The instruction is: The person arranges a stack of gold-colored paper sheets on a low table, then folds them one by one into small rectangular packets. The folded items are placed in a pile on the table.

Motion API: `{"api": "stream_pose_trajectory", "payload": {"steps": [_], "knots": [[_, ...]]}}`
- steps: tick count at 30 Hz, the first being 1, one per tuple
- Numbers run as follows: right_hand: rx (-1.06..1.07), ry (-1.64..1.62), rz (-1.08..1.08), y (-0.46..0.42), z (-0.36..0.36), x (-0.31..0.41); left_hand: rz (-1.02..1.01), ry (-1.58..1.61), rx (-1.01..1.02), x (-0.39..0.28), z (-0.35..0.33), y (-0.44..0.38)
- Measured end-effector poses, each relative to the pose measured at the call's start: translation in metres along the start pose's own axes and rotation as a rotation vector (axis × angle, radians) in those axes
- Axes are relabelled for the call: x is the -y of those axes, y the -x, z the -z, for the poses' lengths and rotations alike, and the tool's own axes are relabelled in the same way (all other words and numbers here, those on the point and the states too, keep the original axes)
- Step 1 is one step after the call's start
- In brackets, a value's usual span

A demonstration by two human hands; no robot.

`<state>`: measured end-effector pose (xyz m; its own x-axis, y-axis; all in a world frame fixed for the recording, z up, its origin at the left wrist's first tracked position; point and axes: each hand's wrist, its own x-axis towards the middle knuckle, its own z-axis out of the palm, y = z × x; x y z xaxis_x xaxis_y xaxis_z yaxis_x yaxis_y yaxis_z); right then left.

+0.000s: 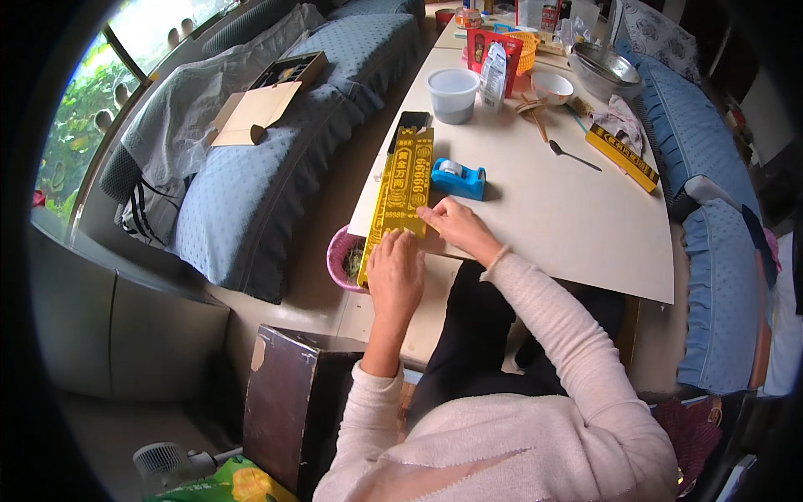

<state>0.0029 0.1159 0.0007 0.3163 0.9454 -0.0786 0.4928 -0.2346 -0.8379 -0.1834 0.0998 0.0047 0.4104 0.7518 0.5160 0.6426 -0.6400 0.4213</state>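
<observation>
A long yellow cardboard box [408, 169] with printed characters lies lengthwise along the table's left edge, its near end jutting past the corner. My left hand [395, 270] grips that near end, fingers laid over the top. Against the box's right edge rest the fingertips of my right hand [461, 226]; whether they pinch something thin such as tape is too small to tell. A blue tape dispenser [461, 180] with a roll of clear tape stands just right of the box. Beyond the box's far end lies a black phone-like object [414, 119].
Farther back on the white table [552, 232] are a lidded plastic tub [452, 94], a red pouch [509, 53], a bowl [552, 88] and a black spoon [574, 155]. Another yellow box [621, 157] lies at right. A pink basket [339, 260] sits below the left corner.
</observation>
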Motion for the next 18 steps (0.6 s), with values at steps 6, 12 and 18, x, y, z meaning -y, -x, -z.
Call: {"api": "stream_pose_trajectory", "payload": {"steps": [6,12,18], "knots": [[-0.147,-0.176,0.183,0.001,-0.012,0.0,0.248,0.318,0.069,0.002,0.01,-0.004],[-0.065,0.008,0.569,0.11,0.054,0.045,0.518,1.225,0.099,-0.02,0.021,-0.014],[-0.027,0.197,0.756,0.166,0.097,0.038,0.769,1.636,0.314,-0.088,0.013,-0.03]]}}
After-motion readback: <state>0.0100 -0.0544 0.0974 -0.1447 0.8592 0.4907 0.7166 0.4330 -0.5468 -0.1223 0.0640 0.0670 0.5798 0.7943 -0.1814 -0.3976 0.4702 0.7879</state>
